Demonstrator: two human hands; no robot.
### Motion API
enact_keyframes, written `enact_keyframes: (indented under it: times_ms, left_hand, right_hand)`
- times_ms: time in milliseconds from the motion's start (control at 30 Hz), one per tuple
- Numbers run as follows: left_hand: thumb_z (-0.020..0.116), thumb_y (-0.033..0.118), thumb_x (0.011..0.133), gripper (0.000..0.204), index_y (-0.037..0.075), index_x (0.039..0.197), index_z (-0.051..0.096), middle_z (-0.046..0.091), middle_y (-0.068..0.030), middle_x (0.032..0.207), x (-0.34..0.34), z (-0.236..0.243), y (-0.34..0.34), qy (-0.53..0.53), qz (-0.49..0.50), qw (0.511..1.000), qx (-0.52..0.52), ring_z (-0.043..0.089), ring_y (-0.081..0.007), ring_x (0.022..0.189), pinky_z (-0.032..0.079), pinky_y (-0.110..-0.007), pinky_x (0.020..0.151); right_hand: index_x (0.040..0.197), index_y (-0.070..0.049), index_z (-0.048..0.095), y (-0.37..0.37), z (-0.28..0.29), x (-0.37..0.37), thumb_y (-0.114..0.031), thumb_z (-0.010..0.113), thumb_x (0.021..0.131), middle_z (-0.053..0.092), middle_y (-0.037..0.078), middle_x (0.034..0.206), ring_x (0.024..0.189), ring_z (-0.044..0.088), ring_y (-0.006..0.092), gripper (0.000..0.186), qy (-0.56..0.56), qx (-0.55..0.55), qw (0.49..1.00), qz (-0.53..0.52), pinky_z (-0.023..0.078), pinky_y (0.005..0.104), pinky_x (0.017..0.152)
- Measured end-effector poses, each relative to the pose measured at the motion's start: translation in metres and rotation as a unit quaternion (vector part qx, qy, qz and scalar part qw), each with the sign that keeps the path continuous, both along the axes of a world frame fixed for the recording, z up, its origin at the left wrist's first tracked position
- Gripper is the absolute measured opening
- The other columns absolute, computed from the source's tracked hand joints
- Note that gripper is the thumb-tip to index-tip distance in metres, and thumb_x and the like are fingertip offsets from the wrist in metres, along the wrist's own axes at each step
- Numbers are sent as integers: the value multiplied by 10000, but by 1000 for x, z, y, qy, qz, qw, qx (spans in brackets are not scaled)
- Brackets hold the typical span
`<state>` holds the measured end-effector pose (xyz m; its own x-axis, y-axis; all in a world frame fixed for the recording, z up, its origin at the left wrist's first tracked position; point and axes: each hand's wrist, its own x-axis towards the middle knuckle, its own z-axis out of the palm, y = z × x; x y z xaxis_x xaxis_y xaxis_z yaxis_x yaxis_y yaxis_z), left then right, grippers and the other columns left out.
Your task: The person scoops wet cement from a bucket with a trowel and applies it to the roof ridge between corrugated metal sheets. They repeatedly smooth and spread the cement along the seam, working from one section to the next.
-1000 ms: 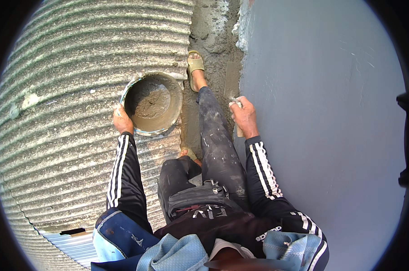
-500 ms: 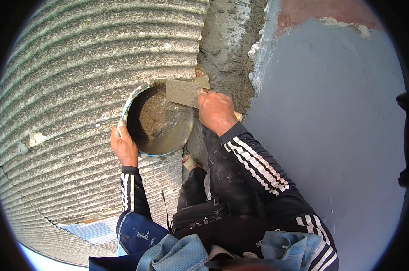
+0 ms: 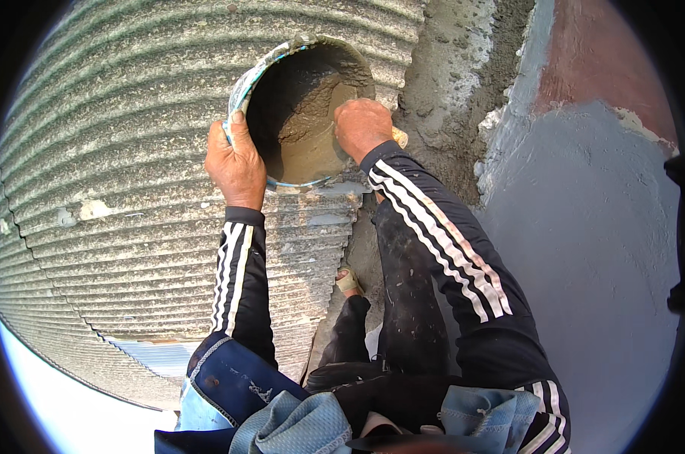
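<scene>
My left hand [image 3: 236, 163] grips the near left rim of a round bucket [image 3: 244, 89], thumb over the edge and fingers outside. The bucket is tilted, its mouth facing me. Wet grey-brown mortar [image 3: 306, 117] lies inside, heaped at the middle with a thinner, watery part nearer. My right hand [image 3: 363, 129] is closed round a trowel at the bucket's right side. The pale butt of the trowel's handle [image 3: 400, 138] sticks out behind the fist. Its blade is down in the bucket, mostly hidden by the hand and mortar.
Corrugated roof sheets [image 3: 130, 151] spread across the left under the bucket. A rough mortar strip [image 3: 441, 113] runs along their right edge, beside a wall coated grey [image 3: 577, 250] with a reddish patch [image 3: 611, 60]. My sandalled foot [image 3: 348, 282] stands by the sheet edge.
The bucket and both hands have moved away from me, up in the view. The trowel blade, earlier flat over the bucket's right rim, has gone down into the bucket. My view has shifted left.
</scene>
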<state>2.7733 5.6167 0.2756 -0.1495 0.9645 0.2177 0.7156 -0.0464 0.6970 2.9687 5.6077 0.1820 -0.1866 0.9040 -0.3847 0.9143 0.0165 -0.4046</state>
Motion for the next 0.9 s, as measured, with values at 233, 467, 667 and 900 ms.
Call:
enact_keyframes:
  times_ms: [233,467,667,900]
  left_hand:
    - [571,408,1158,489,25,855,594,496,26,741,-54,-5,27,-4,72,997,-32,401,-81,710,393,-307,631]
    - [452,480,1180,592,-55,1194,704,749,-110,1081,-96,-1,-9,-180,91,974,-104,671,-166,949,550,-321,882]
    - [446,309,1179,469,-91,1367,603,703,-301,1264,-162,5,-37,337,19,940,-41,682,-413,1101,528,-452,955]
    - [451,182,1156,449,-65,1527,499,660,-347,1360,-198,-7,-53,452,12,890,-52,663,-473,1166,509,-489,983]
  right_hand:
    - [995,-47,769,-36,2,18,-123,703,902,785,202,939,961,769,409,137,106,-26,989,-97,612,498,835]
    - [966,-38,687,-50,20,23,-171,730,897,729,162,841,768,725,396,156,220,170,953,-121,585,525,707]
    - [879,-15,703,-103,-26,69,-192,730,960,713,95,782,681,693,235,197,494,-32,835,-238,563,391,625]
    - [1003,-8,671,-182,-154,137,-107,606,1010,682,59,795,607,620,135,118,410,-79,577,-702,534,310,560]
